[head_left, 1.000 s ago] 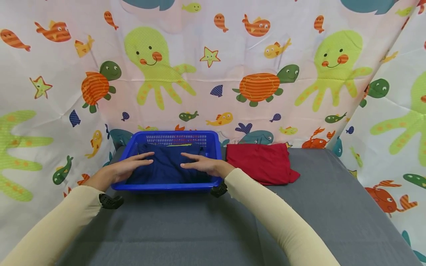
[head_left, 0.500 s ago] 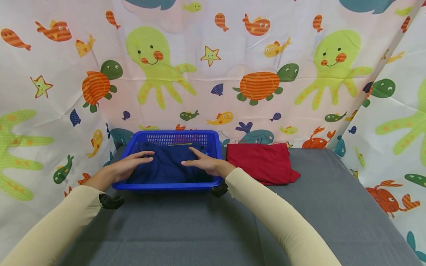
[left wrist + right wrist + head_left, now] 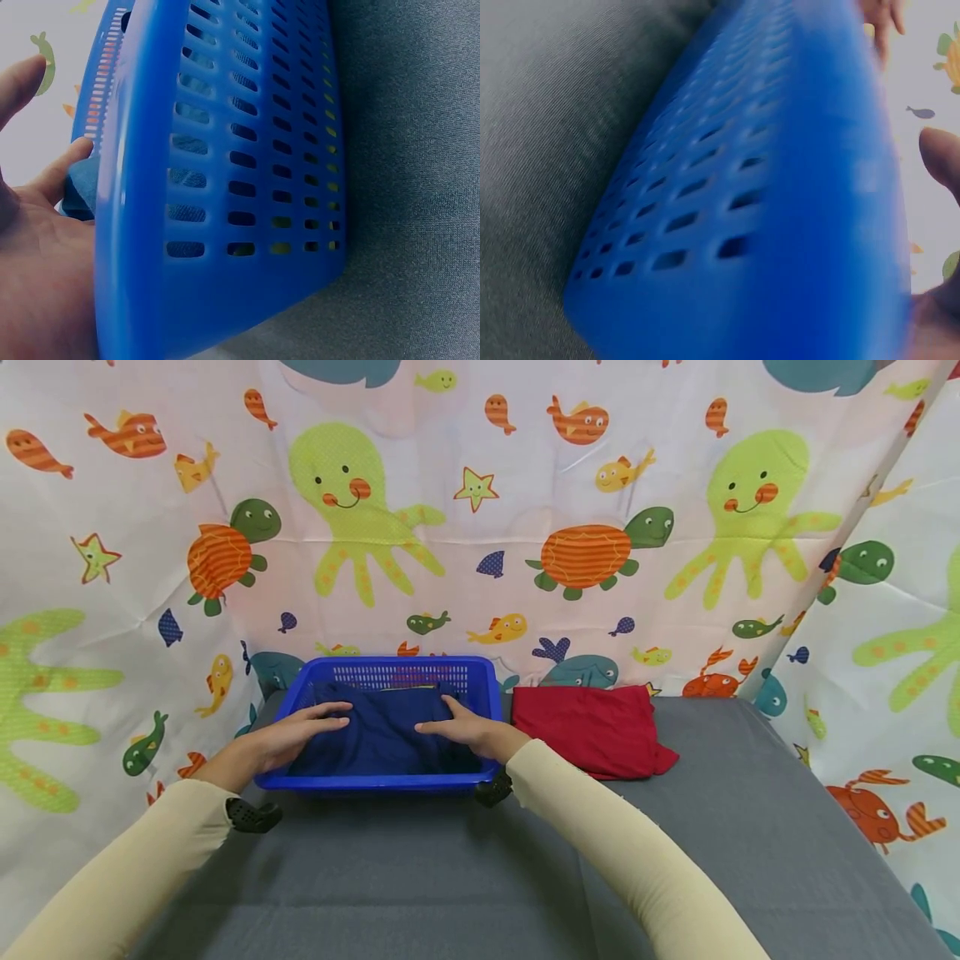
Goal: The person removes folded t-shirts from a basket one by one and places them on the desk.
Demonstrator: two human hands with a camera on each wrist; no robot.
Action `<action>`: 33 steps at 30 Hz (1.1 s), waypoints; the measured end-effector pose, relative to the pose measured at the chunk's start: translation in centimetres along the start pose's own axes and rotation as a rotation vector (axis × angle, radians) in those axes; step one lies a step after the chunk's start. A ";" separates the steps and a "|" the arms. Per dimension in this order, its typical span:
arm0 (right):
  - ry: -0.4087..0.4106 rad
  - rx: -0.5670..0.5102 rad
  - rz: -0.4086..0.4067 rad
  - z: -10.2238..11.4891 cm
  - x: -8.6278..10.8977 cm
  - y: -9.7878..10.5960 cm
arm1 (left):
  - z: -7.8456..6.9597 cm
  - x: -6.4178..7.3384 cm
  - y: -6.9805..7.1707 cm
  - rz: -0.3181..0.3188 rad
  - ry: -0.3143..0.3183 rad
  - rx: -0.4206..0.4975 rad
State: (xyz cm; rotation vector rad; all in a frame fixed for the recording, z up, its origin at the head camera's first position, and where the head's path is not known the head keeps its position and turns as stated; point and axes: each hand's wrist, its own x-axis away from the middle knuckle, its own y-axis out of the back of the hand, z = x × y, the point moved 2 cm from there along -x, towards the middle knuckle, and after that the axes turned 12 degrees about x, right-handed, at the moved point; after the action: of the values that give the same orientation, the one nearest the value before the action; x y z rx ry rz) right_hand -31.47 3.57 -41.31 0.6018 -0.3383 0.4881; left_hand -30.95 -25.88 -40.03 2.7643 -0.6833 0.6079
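A blue plastic basket [image 3: 375, 783] with slotted walls holds a folded navy cloth [image 3: 393, 739]. Over its left side my left hand [image 3: 294, 737] lies on or close above the cloth, fingers extended and thumb apart. My right hand [image 3: 476, 732] reaches over the right rim, its fingers loosely spread at the cloth's right part. In the left wrist view, the hand [image 3: 45, 232] is just inside the rim, with dark cloth [image 3: 81, 184] by its fingers. The right wrist view is blurred and mostly filled by the basket wall [image 3: 697, 195]. Neither hand grips anything; some fingertips are hidden.
A folded red cloth [image 3: 585, 731] lies right of the basket on the grey table covering [image 3: 420, 877]. Behind and at both sides hangs a white curtain [image 3: 435, 560] printed with sea animals. A thin yellowish edge shows behind the navy cloth.
The right hand has shifted slightly to the right over the navy cloth. The left hand stays nearly in place, and the basket and red cloth have not moved.
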 end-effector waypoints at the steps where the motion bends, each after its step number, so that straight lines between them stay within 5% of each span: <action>1: -0.006 -0.035 0.002 0.0 -0.1 0.1 | 0.0 0.0 0.0 0.000 0.002 0.001; 7: 0.001 -0.138 0.043 0.0 -0.7 0.6 | -0.1 -0.3 0.3 0.008 0.005 0.004; 17: 0.066 0.086 0.222 0.1 -0.8 0.3 | 0.0 -0.6 1.0 0.059 0.004 -0.010; 23: 0.079 0.126 0.166 0.2 -0.6 0.2 | -0.2 -0.4 1.1 0.043 -0.013 -0.033; 33: 0.128 0.121 -0.037 0.6 0.2 1.1 | -0.7 -0.4 1.5 -0.114 -0.066 -0.130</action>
State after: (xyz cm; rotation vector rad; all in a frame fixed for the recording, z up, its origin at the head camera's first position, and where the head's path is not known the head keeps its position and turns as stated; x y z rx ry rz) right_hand -32.00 4.01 -40.24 0.6890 -0.1762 0.5112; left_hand -32.22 -26.78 -39.47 2.6899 -0.5535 0.4352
